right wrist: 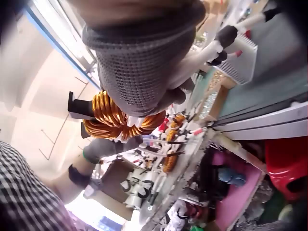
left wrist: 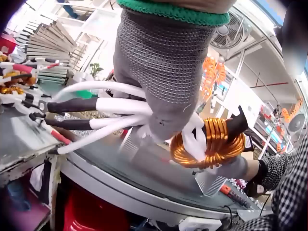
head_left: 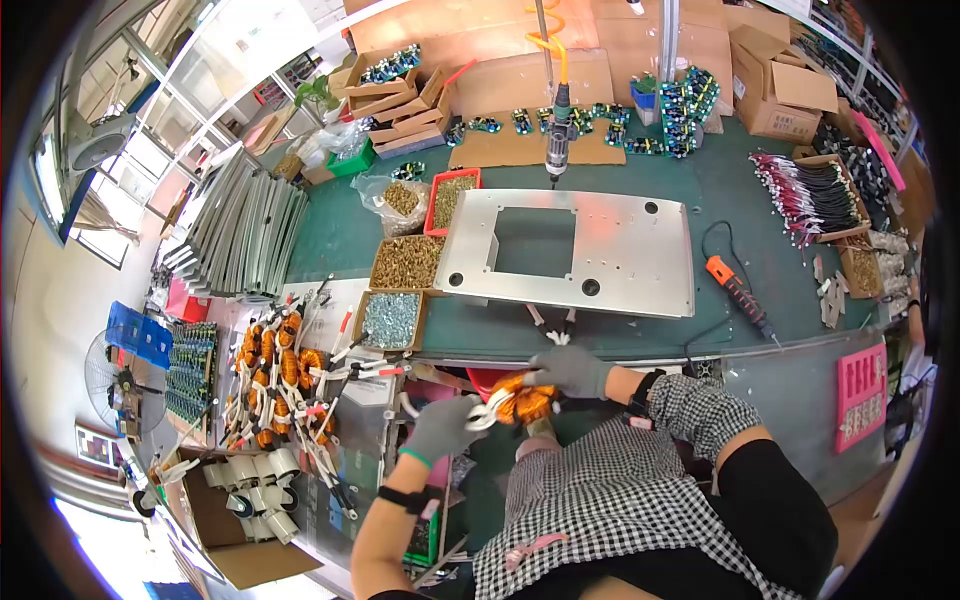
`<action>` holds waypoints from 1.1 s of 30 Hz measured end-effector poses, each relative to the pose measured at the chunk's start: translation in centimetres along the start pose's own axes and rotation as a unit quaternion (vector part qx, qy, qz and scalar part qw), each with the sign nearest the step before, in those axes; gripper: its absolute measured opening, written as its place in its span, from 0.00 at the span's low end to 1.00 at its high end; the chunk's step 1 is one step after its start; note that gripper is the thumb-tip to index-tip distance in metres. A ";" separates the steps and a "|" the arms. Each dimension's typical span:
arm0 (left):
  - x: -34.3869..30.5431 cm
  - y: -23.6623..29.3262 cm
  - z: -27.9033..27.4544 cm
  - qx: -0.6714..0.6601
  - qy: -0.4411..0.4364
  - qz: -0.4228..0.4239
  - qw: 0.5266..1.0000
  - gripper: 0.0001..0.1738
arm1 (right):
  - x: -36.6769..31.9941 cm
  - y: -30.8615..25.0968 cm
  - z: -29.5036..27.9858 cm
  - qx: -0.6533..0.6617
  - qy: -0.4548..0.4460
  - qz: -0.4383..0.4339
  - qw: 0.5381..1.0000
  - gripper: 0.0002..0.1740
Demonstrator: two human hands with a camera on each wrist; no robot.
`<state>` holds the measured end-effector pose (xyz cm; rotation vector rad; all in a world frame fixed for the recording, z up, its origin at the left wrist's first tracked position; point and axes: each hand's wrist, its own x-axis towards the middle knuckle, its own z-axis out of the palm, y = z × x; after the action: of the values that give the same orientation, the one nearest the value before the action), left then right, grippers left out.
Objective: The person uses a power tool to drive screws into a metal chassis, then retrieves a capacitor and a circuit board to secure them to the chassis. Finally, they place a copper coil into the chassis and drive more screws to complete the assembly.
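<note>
A toroidal coil of copper wire point(head_left: 525, 402) is held between my two gloved hands, in front of the bench edge. My left hand point(head_left: 440, 430) grips its white-sleeved leads; in the left wrist view several leads point(left wrist: 115, 106) with black ends stick out beyond the fingers. My right hand point(head_left: 572, 372) is at the coil's other side, fingers curled round a white lead point(right wrist: 197, 60) in the right wrist view. A black piece point(left wrist: 237, 124) projects from the windings. Beyond the hands, a silver metal panel point(head_left: 630, 250) with a rectangular cutout lies on the green bench.
More coils point(head_left: 290, 370) with leads are heaped at left. Boxes of brass parts point(head_left: 405, 262) and silver screws point(head_left: 390, 320) stand beside the panel. A power screwdriver point(head_left: 557, 140) hangs above it; an orange-handled tool point(head_left: 738, 290) lies right, near a pink tray point(head_left: 861, 397).
</note>
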<state>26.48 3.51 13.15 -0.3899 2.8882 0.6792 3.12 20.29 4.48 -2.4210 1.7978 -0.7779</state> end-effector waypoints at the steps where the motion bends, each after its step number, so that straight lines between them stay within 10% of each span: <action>1: 1.7 -0.9 1.3 -0.017 0.053 0.029 0.998 0.18 | -0.6 1.2 0.2 -0.022 -0.001 0.040 0.999 0.31; 4: 7.5 -1.0 3.2 -0.049 0.085 -0.037 0.995 0.20 | -1.6 1.4 -2.4 -0.028 0.009 0.325 0.945 0.34; 5: 9.3 -1.1 3.7 -0.056 0.085 -0.039 0.994 0.21 | -1.3 1.4 -4.0 0.012 -0.162 0.515 0.841 0.36; 13: 20.6 -1.0 9.2 -0.067 0.038 -0.088 0.993 0.28 | -5.2 -3.9 -10.2 0.346 -0.198 0.504 0.766 0.23; 19: 19.9 -2.3 9.0 -0.044 0.037 0.028 0.998 0.36 | 0.7 1.4 -19.6 0.271 0.134 0.434 0.849 0.19; 22: 16.6 -2.7 5.5 -0.133 0.055 0.043 0.989 0.26 | 2.5 8.6 -22.4 0.313 0.338 0.481 0.746 0.24; 28: 11.1 -8.4 1.6 -0.392 0.035 -0.043 0.918 0.14 | 4.7 22.7 -23.0 0.299 0.170 0.482 0.806 0.29; 30: 11.3 -10.5 -0.2 -0.474 0.143 -0.188 0.848 0.13 | 6.3 24.2 -22.4 0.307 0.182 0.445 0.821 0.30; 33: 14.9 -12.1 -7.0 -0.416 0.275 -0.191 0.845 0.14 | 7.7 23.8 -22.7 0.367 0.194 0.458 0.786 0.30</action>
<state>15.13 -13.32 11.32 -1.4154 2.6137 1.9785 -25.65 11.40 19.82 -0.7800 1.9153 -1.4685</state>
